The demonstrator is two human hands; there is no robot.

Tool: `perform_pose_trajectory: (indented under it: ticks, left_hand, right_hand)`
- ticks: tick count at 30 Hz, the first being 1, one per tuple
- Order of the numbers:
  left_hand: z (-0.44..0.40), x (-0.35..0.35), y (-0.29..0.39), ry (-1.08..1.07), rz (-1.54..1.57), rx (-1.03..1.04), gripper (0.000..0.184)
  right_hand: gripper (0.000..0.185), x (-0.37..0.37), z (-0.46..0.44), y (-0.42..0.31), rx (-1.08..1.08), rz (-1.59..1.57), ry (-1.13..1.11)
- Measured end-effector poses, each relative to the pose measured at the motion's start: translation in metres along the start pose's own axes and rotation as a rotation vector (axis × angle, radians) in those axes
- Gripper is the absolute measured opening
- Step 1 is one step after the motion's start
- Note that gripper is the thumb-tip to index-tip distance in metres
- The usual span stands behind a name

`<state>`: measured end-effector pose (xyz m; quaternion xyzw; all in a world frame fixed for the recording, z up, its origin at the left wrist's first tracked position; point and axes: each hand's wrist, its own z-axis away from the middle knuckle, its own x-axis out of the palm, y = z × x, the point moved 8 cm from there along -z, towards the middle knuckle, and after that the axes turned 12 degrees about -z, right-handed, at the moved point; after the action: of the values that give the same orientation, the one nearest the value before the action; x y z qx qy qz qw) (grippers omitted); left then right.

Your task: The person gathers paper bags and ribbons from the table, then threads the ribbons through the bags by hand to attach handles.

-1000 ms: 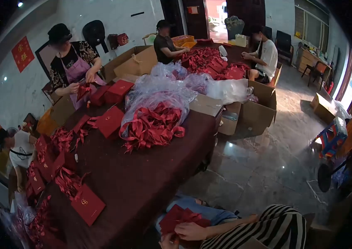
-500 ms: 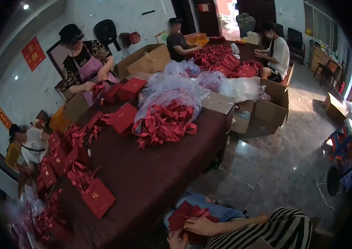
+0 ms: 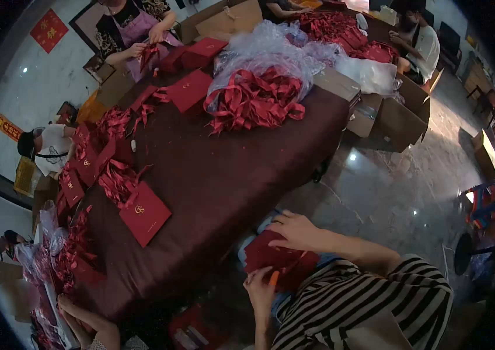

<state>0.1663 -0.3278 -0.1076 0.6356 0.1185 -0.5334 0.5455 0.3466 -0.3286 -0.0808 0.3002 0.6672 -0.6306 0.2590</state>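
On my lap, over blue cloth, lies a dark red gift bag (image 3: 276, 259). My left hand (image 3: 261, 284) is closed on its lower left edge, with a small orange piece (image 3: 274, 277) at the thumb; whether that is a finger cover or a tool I cannot make out. Across the bag's upper side rests my right hand (image 3: 299, 232), its fingers spread and touching the red surface. A striped garment (image 3: 364, 303) covers my upper body. To the left, a similar red bag with a gold emblem (image 3: 145, 213) lies on the table beside loose red ribbons (image 3: 118, 182).
The long table (image 3: 212, 175) has a dark maroon cloth. A plastic sack of red ribbons (image 3: 256, 102) sits on it. Cardboard boxes (image 3: 402, 119) stand at its right end. A co-worker in a pink apron (image 3: 133, 32) handles red pieces; another person's hands (image 3: 75, 309) show lower left.
The view has tilted down, so my hands and lap appear higher. My right hand has moved from the bag's ribbon to its upper side, fingers now spread.
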Motion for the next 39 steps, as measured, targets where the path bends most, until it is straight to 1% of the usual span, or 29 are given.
perform_pose_trajectory:
  ticks: [1, 2, 3, 4, 5, 6, 8, 9, 11, 12, 14, 18, 20, 21, 23, 24, 26, 27, 29, 30, 32, 33, 35, 36, 38, 39]
  left_hand:
    - [0.000, 0.000, 0.003, -0.033, 0.030, -0.026, 0.028]
    - [0.001, 0.000, 0.004, -0.064, 0.058, -0.054, 0.030]
    - [0.001, 0.001, 0.008, -0.055, 0.067, -0.046, 0.030]
    - [0.002, 0.003, 0.008, -0.039, 0.040, -0.056, 0.026]
    - [0.002, 0.004, 0.008, -0.024, 0.014, -0.068, 0.023]
    - [0.001, 0.006, 0.009, -0.024, 0.019, -0.066, 0.023]
    - [0.002, 0.001, 0.013, 0.100, -0.014, -0.012, 0.015]
    - [0.001, 0.003, 0.011, 0.096, -0.010, -0.012, 0.015]
    - [-0.001, 0.001, 0.013, 0.147, -0.027, 0.060, 0.012]
    - [0.000, 0.002, 0.014, 0.146, -0.025, 0.059, 0.012]
    - [0.001, 0.003, 0.022, 0.200, -0.069, 0.124, 0.010]
    - [0.008, 0.013, 0.030, 0.259, -0.042, 0.198, 0.010]
    - [0.011, 0.013, 0.031, 0.334, 0.023, 0.205, 0.014]
    - [0.011, 0.011, 0.034, 0.337, 0.027, 0.209, 0.014]
    - [0.017, 0.000, 0.042, 0.409, -0.113, 0.229, 0.018]
    - [0.016, 0.000, 0.042, 0.412, -0.109, 0.230, 0.018]
    - [0.016, 0.002, 0.042, 0.410, -0.175, 0.268, 0.020]
    - [0.015, 0.005, 0.040, 0.412, -0.175, 0.269, 0.020]
    - [0.010, 0.014, 0.026, 0.340, 0.189, 0.171, 0.020]
    - [0.010, 0.015, 0.025, 0.340, 0.190, 0.171, 0.020]
    - [0.010, 0.015, 0.033, 0.337, 0.151, 0.256, 0.023]
    - [0.011, 0.017, 0.031, 0.337, 0.154, 0.257, 0.023]
    - [0.016, 0.021, 0.034, 0.364, 0.003, 0.333, 0.031]
    - [0.016, 0.022, 0.034, 0.364, 0.004, 0.335, 0.031]
    - [0.014, 0.019, 0.024, 0.414, 0.086, 0.201, 0.044]
    - [0.014, 0.020, 0.022, 0.414, 0.088, 0.203, 0.044]
  right_hand:
    - [0.043, -0.001, -0.003, 0.002, -0.007, 0.139, 0.034]
    - [0.043, -0.004, -0.006, 0.004, -0.010, 0.153, 0.037]
    - [0.041, 0.011, -0.012, 0.010, 0.112, 0.007, -0.236]
    - [0.039, 0.028, -0.008, 0.013, 0.236, -0.146, -0.505]
    - [0.031, 0.044, -0.008, 0.025, 0.067, -0.137, -0.380]
    - [0.031, 0.041, -0.010, 0.019, 0.069, -0.132, -0.380]
    - [0.026, 0.038, -0.012, -0.004, 0.097, -0.341, -0.455]
    - [0.026, 0.036, -0.011, -0.009, 0.103, -0.341, -0.456]
    - [0.026, 0.025, -0.012, -0.024, 0.004, -0.519, -0.384]
    - [0.026, 0.027, -0.012, -0.023, 0.006, -0.518, -0.385]
    - [0.023, 0.043, -0.009, -0.015, 0.046, -0.404, -0.497]
    - [0.017, 0.059, -0.007, 0.005, -0.021, -0.316, -0.499]
    - [0.013, 0.065, -0.003, 0.006, 0.030, -0.281, -0.680]
    - [0.013, 0.065, -0.003, 0.008, 0.032, -0.276, -0.677]
    - [0.015, 0.072, 0.005, -0.003, -0.204, -0.159, -0.732]
    - [0.015, 0.075, 0.007, 0.002, -0.203, -0.155, -0.732]
    - [0.018, 0.073, 0.009, 0.002, -0.273, -0.303, -0.669]
    - [0.018, 0.071, 0.008, 0.002, -0.274, -0.302, -0.668]
    - [0.021, 0.069, 0.009, 0.010, -0.114, -0.384, -0.736]
    - [0.021, 0.067, 0.009, 0.010, -0.113, -0.384, -0.737]
    - [0.023, 0.061, 0.008, 0.012, -0.082, -0.436, -0.729]
    - [0.023, 0.060, 0.008, 0.011, -0.080, -0.434, -0.729]
    - [0.028, 0.061, 0.009, 0.006, -0.124, -0.418, -0.760]
    - [0.028, 0.066, 0.011, 0.010, -0.122, -0.417, -0.759]
    - [0.028, 0.068, 0.011, 0.013, -0.233, -0.477, -0.641]
    - [0.028, 0.065, 0.012, 0.010, -0.231, -0.475, -0.640]
